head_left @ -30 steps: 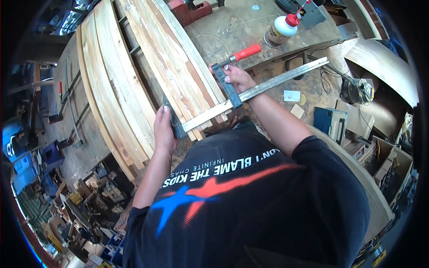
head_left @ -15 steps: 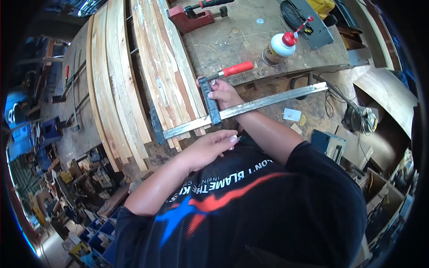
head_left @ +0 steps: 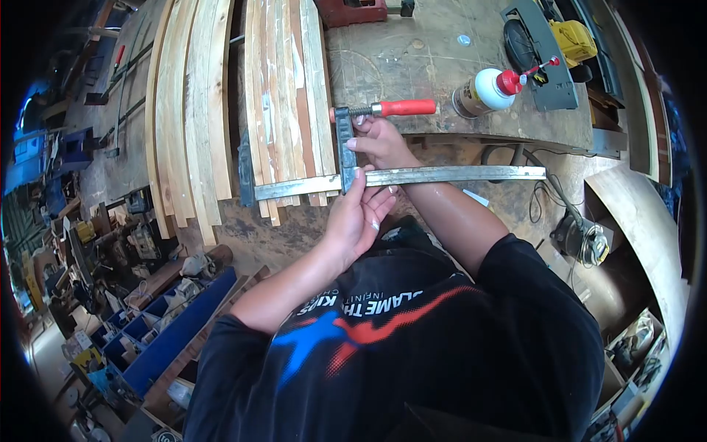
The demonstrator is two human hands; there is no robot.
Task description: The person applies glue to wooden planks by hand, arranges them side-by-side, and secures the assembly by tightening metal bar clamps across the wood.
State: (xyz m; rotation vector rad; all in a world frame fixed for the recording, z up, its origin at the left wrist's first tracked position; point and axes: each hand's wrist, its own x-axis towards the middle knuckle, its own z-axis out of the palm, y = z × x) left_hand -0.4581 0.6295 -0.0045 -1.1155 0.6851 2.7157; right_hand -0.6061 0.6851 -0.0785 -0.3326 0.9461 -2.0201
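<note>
head view: right hand (head_left: 381, 141) wraps the sliding head of the bar clamp (head_left: 346, 151), fingers curled shut on it, just below the clamp's red handle (head_left: 407, 107). left hand (head_left: 359, 214) sits right under it, fingers touching the steel bar (head_left: 449, 174) at the sliding head, loosely bent; can't tell if it grips. clamp spans the stack of wood strips (head_left: 283, 103) left of both hands, fixed end (head_left: 246, 171) on the far side. glue bottle (head_left: 487, 89) lies up and right of the right hand on the workbench (head_left: 412, 59).
</note>
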